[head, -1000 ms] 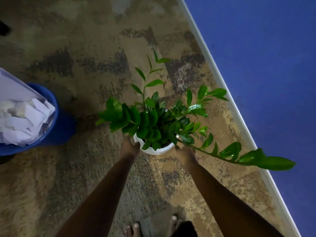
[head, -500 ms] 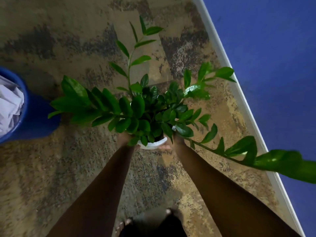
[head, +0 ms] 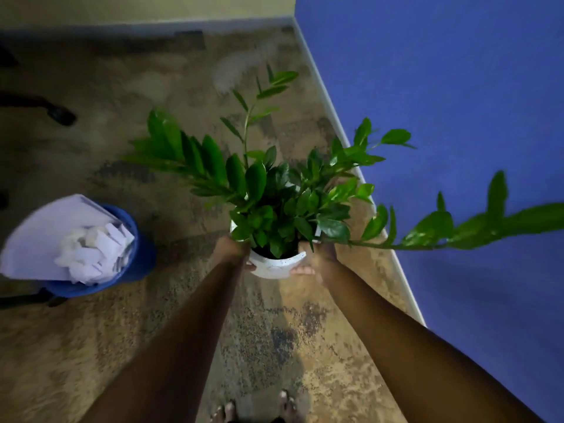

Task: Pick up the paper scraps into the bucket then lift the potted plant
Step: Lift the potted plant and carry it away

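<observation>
The potted plant (head: 274,196), with glossy green leaves in a white pot (head: 273,265), hangs in the air above the carpet in front of me. My left hand (head: 230,250) grips the pot's left side and my right hand (head: 316,257) grips its right side, fingers curled under it. One long stem reaches far right across the blue wall. The blue bucket (head: 134,264) stands on the floor at the left, filled with white paper scraps (head: 91,251) and a large sheet.
A blue wall (head: 457,87) with a white skirting board runs along the right. A yellowish wall closes the far end. Dark chair legs with a castor (head: 61,114) show at the far left. My bare feet (head: 253,410) stand at the bottom edge.
The pot has risen off the carpet with both hands on it, and the leaves come closer to the camera. My view has tilted up, bringing the bucket and far wall into sight.
</observation>
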The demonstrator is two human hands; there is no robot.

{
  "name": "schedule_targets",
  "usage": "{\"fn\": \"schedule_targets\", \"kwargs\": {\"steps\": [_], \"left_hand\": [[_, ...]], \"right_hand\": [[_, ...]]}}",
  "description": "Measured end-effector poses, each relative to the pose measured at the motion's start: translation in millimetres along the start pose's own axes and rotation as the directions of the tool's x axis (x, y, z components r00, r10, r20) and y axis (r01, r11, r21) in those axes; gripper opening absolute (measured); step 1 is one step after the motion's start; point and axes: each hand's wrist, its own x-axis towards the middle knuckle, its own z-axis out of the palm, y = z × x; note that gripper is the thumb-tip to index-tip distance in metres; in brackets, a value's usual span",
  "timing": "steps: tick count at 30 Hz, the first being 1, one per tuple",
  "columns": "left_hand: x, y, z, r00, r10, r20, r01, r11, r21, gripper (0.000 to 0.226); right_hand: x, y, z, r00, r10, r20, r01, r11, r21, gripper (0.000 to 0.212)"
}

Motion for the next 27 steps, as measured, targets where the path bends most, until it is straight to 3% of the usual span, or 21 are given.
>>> {"fn": "schedule_targets", "kwargs": {"steps": [3, 9, 16, 21, 27], "left_hand": [[-60.2, 69.0, -5.0, 1.0, 0.013, 0.007, -0.013, 1.0, -0.01, 0.035], [-173.8, 190.8, -24.2, 0.976, 0.218, 0.007, -0.218, 0.973, 0.072, 0.035], [-282.4, 303.9, -48.1, 0.928, 0.37, 0.033, -0.367, 0.899, 0.238, 0.04], [-301.0, 361.3, -56.1, 0.902, 0.427, 0.072, -0.43, 0.864, 0.261, 0.036], [-248.2, 425.9, -57.8, 0.901, 0.426, 0.081, -0.432, 0.871, 0.235, 0.034]], "right_hand": [[-61.7, -50.2, -13.4, 0.991, -0.136, 0.009, 0.136, 0.99, -0.034, 0.04], [-187.5, -152.0, -37.0, 0.96, -0.276, 0.039, 0.277, 0.961, -0.01, 0.049], [-303.0, -234.7, -56.5, 0.946, -0.317, 0.071, 0.316, 0.949, 0.015, 0.05], [-325.7, -282.2, -51.4, 0.939, -0.334, 0.084, 0.332, 0.942, 0.046, 0.047], [-294.4, -353.0, -11.4, 0.93, -0.362, 0.057, 0.361, 0.932, 0.018, 0.045]]}}
